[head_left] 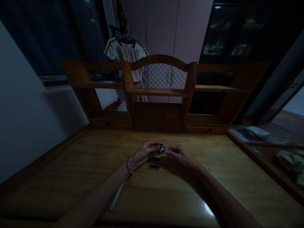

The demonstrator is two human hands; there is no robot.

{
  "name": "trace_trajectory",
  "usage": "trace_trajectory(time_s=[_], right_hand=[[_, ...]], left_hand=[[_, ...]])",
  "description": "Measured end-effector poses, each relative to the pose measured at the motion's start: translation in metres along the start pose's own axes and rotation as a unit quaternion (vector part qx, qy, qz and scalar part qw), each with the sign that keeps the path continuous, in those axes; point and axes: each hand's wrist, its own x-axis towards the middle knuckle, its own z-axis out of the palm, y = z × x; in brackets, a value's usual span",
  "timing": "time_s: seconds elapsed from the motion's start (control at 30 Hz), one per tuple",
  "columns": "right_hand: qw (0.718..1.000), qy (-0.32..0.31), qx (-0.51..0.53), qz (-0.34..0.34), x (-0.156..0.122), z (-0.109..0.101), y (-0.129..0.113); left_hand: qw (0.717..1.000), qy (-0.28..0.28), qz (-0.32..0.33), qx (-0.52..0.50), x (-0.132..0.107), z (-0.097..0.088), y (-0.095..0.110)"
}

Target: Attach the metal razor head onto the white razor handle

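Note:
My left hand [147,152], with a band round its wrist, is closed on a small dark object with shiny metal parts [161,148]. The scene is too dim to tell what kind of object it is. Close by on the right, my right hand [177,153] has its thumb and fingers pinched together at the object's right end; whatever sits in that pinch is too small to make out. Below my hands, two small dark oblong pieces lie on the table, a nearer one [154,166] and a farther one [156,159]. A slim white handle-like stick [117,197] lies partly under my left forearm.
The wooden tabletop [78,164] backs onto a wooden shelf unit [158,91] with drawers. A wall [42,110] borders the left. Bundled items [258,132] and cloth [288,163] lie beyond the raised right edge. Clothes [129,52] hang behind the shelf.

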Motion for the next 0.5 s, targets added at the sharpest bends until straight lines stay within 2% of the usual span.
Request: trace_trajectory(time_s=[0.33,0.5], right_hand=[[1.0,-0.018,0.003,-0.007,-0.0001,-0.0019,0.0022],[0.999,0.015,-0.03,-0.02,0.0023,-0.0007,0.0059]], left_hand=[[1.0,0.001,0.006,0.02,0.0007,0.0008,-0.0025],[1.0,0.01,0.001,0.029,0.0059,-0.0043,-0.0084]])
